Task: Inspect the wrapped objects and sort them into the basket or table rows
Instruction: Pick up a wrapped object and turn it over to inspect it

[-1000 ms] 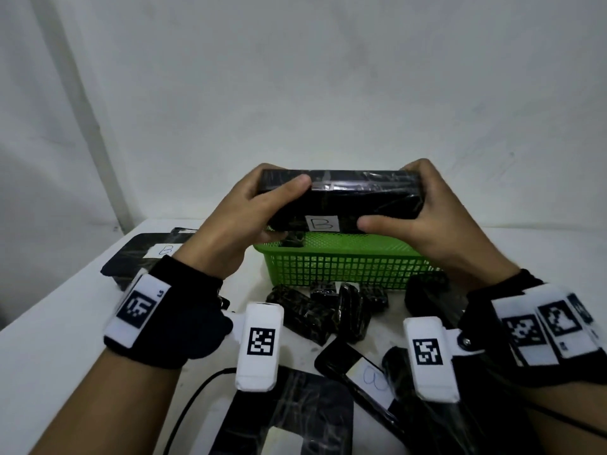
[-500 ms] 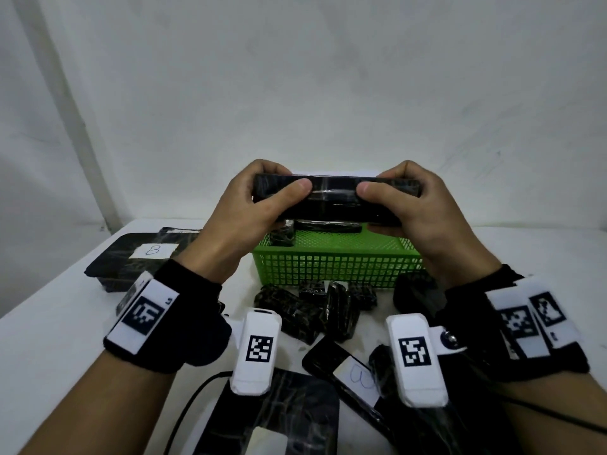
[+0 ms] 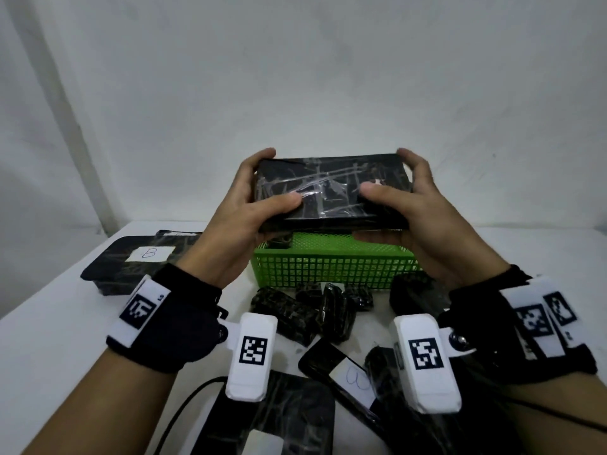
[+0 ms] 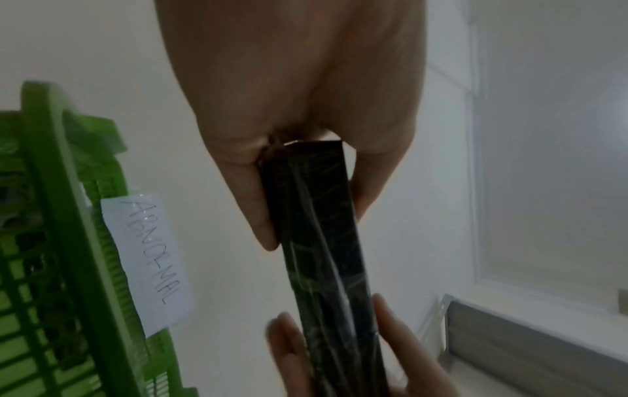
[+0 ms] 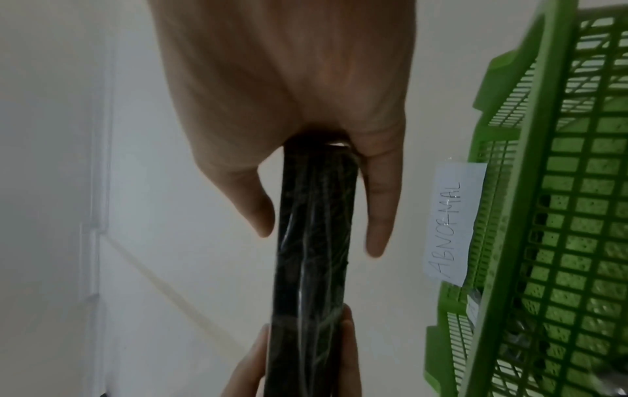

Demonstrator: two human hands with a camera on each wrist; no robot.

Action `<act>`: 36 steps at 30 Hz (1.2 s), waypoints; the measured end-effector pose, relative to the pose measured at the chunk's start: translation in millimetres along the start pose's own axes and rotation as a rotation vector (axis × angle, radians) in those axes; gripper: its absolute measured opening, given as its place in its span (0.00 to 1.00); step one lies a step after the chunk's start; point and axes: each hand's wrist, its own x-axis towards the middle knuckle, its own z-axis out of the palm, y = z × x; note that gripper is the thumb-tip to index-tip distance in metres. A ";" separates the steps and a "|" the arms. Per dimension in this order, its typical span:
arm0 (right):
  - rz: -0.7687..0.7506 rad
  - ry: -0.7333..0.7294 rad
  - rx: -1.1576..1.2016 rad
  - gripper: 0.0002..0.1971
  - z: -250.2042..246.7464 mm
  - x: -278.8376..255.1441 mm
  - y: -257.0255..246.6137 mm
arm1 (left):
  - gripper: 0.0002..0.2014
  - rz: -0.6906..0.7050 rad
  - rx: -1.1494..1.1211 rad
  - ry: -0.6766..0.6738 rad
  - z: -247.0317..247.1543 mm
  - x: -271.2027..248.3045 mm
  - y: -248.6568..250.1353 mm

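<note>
A flat black box wrapped in clear film (image 3: 331, 188) is held in the air above the green mesh basket (image 3: 331, 267). My left hand (image 3: 249, 205) grips its left end, thumb on the near face and fingers behind. My right hand (image 3: 404, 205) grips its right end the same way. The broad taped face is turned toward me; its label is out of sight. In the wrist views the wrapped box (image 4: 322, 255) (image 5: 312, 241) shows edge-on between thumb and fingers. The basket (image 4: 57, 241) (image 5: 543, 215) carries a paper tag reading ABNORMAL (image 4: 149, 266) (image 5: 452, 223).
A large wrapped box labelled B (image 3: 138, 261) lies on the white table (image 3: 49, 339) at the left. Several small wrapped pieces (image 3: 312, 310) sit in front of the basket. More wrapped flat packs (image 3: 345, 376) and a black cable (image 3: 184, 412) lie near me. A white wall rises behind.
Both hands have rolled the box from its narrow labelled side, through edge-on, to its broad taped face toward me. The B label has turned out of sight.
</note>
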 end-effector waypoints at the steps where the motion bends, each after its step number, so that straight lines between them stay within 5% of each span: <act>1: 0.026 -0.019 0.011 0.40 0.1 -1.9 0.0 | 0.37 0.018 0.019 0.007 0.7 -1.4 0.6; 6: -0.040 -0.005 -0.003 0.23 5.6 -2.8 0.3 | 0.33 0.060 0.097 0.040 -1.1 -2.4 1.1; 13: -0.115 0.020 -0.067 0.30 3.3 1.0 7.8 | 0.29 0.119 0.194 0.049 1.2 -2.7 -4.1; 18: -0.268 0.007 -0.096 0.33 -0.5 -1.4 -1.0 | 0.41 0.189 0.192 0.077 -2.2 -2.2 -2.4; 23: -0.452 -0.037 -0.195 0.34 -14.8 -6.1 -9.8 | 0.32 -0.003 0.208 -0.008 5.7 -6.7 8.9; 29: -0.245 -0.080 -0.163 0.26 -13.7 -5.0 -12.3 | 0.27 0.022 0.063 -0.013 -2.7 -2.4 5.5; 32: -0.245 -0.021 -0.090 0.16 -3.5 -2.3 -8.4 | 0.31 0.027 -0.019 -0.051 -7.7 -0.1 1.9; 36: -0.278 -0.005 -0.157 0.19 2.5 -3.4 -3.2 | 0.25 0.057 0.067 -0.017 -4.4 -0.1 0.9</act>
